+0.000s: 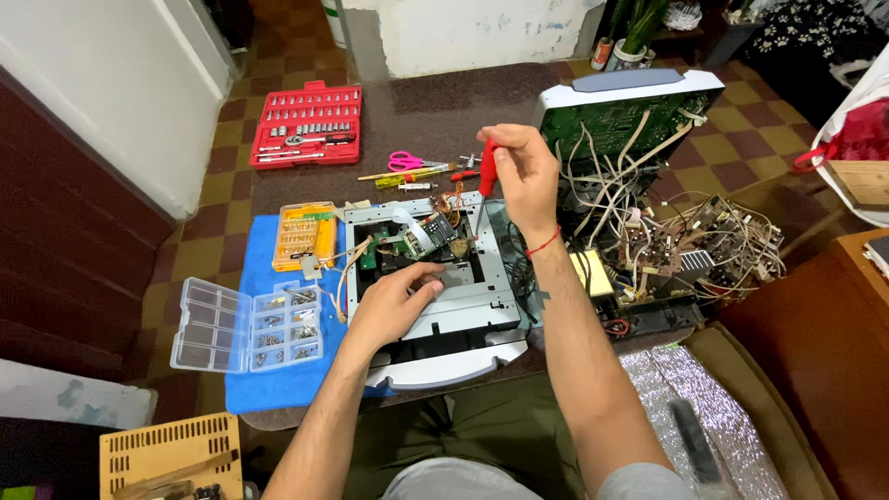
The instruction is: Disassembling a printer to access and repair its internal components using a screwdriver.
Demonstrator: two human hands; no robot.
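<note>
An opened device with a grey metal chassis [463, 301] lies on the dark table, its small circuit boards [407, 239] exposed. My left hand [394, 301] rests flat on the chassis, fingers curled over the inner edge. My right hand [520, 171] grips a red-handled screwdriver [487, 168] held upright, its shaft pointing down to the chassis's right side. A red thread band circles my right wrist.
A red socket-set case [308, 125] lies open at the far left. A yellow bit box [303, 235] and a clear parts organiser [248, 324] sit on a blue cloth [278, 389]. Pink scissors [412, 161], a green board [620, 116] and tangled wiring [667, 241] crowd the right.
</note>
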